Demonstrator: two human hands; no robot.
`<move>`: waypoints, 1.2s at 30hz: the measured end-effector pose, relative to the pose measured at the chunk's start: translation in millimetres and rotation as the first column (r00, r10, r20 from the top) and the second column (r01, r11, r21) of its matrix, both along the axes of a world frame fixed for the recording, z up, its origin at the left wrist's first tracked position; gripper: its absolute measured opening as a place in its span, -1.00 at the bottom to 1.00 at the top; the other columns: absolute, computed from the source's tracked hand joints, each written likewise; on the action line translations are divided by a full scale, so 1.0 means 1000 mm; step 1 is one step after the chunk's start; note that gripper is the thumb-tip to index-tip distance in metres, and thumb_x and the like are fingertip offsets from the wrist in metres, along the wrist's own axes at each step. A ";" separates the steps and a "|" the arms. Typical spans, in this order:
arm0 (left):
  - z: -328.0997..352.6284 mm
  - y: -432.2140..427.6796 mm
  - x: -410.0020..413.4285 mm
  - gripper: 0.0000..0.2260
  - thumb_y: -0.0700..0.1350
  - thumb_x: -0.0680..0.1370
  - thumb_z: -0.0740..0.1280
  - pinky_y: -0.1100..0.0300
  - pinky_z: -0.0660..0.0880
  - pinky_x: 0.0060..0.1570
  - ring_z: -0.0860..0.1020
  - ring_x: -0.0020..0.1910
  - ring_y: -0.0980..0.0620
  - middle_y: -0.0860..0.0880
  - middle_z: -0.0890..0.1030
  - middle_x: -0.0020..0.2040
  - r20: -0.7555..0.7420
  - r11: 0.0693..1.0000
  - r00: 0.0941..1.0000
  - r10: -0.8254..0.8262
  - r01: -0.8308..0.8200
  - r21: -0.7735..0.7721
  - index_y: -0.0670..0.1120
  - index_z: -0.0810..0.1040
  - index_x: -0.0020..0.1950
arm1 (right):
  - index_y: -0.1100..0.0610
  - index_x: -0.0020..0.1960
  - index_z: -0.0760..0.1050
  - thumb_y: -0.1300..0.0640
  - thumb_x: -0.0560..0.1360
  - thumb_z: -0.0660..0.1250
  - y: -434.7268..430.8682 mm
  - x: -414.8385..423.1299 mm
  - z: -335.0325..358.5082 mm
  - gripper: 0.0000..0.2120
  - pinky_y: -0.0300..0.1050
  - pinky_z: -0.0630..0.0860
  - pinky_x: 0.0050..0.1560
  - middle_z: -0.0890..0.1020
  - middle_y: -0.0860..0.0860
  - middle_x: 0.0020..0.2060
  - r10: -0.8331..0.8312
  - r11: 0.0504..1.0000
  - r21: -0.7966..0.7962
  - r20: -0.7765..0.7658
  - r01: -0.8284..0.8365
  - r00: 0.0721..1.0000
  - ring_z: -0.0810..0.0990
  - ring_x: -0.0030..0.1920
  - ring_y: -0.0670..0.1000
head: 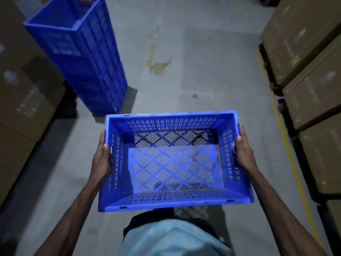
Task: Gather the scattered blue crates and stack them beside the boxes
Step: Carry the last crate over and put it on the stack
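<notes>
I hold an empty blue slotted crate level in front of my waist, above the grey floor. My left hand grips its left end wall, thumb on the rim and fingers curled into the handle slot. My right hand grips the right end wall the same way. A tall stack of several blue crates stands on the floor ahead and to the left, right beside the cardboard boxes on the left.
Brown cardboard boxes on dark pallets line the right side behind a yellow floor line. A yellowish stain marks the concrete aisle ahead. The aisle runs between both rows of boxes.
</notes>
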State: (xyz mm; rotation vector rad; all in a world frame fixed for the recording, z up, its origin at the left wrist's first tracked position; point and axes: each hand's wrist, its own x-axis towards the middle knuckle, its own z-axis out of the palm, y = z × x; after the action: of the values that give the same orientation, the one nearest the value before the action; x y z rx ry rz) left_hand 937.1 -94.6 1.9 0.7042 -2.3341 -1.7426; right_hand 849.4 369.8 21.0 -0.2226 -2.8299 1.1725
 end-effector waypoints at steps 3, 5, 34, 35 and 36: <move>0.016 0.002 -0.074 -0.62 0.15 0.73 0.07 0.24 0.34 -0.49 0.39 -0.31 -0.11 -0.14 0.55 -0.16 0.018 1.000 1.000 -0.008 0.008 -0.006 0.54 0.16 0.50 | -0.55 0.47 -0.03 -0.33 0.62 -0.08 0.002 -0.069 0.010 -0.56 -0.11 0.42 -0.04 0.54 -0.05 0.04 0.006 1.000 -0.007 0.000 -0.006 1.000 0.55 -0.32 -0.12; 0.028 0.005 -0.125 -0.62 0.14 0.74 0.07 0.25 0.32 -0.50 0.38 -0.35 -0.11 -0.15 0.56 -0.22 0.000 0.999 0.999 -0.035 0.035 -0.013 0.53 0.16 0.50 | -0.56 0.47 -0.02 -0.33 0.62 -0.07 0.004 -0.113 0.017 -0.57 -0.10 0.42 -0.06 0.56 -0.03 0.02 -0.019 0.999 -0.036 -0.002 0.019 1.000 0.56 -0.34 -0.09; 0.064 -0.038 -0.659 -0.63 0.27 0.67 0.11 0.27 0.32 -0.46 0.31 -0.43 0.01 -0.11 0.37 -0.35 -0.072 0.839 0.850 0.522 -0.527 -0.138 0.61 0.16 0.44 | -0.58 0.48 0.02 -0.65 0.40 -0.10 -0.129 -0.901 0.059 -0.34 -0.06 0.44 -0.12 0.55 -0.12 -0.02 0.519 0.839 -0.123 -0.114 -0.531 0.847 0.52 -0.27 0.02; 0.067 -0.051 -0.671 -0.60 0.34 0.61 0.11 0.24 0.32 -0.45 0.34 -0.46 -0.06 -0.17 0.42 -0.33 -0.084 0.825 0.838 0.539 -0.545 -0.149 0.61 0.15 0.44 | -0.58 0.48 0.03 -0.65 0.39 -0.09 -0.150 -0.924 0.061 -0.33 -0.08 0.43 -0.13 0.53 -0.11 0.03 0.531 0.827 -0.141 -0.121 -0.545 0.838 0.51 -0.24 -0.01; 0.071 -0.067 -0.683 -0.56 0.39 0.56 0.09 0.20 0.32 -0.42 0.39 -0.46 -0.18 -0.27 0.51 -0.26 -0.090 0.816 0.829 0.551 -0.559 -0.149 0.61 0.15 0.44 | -0.59 0.46 0.04 -0.66 0.38 -0.07 -0.171 -0.947 0.060 -0.34 -0.14 0.43 -0.17 0.51 -0.10 0.05 0.546 0.811 -0.161 -0.138 -0.563 0.826 0.50 -0.26 -0.07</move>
State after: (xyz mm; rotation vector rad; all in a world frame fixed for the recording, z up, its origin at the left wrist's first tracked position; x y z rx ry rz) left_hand 254.5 -161.2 72.4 1.1593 -1.9344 -1.2658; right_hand -98.0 198.6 81.2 0.6875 -2.7756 1.5086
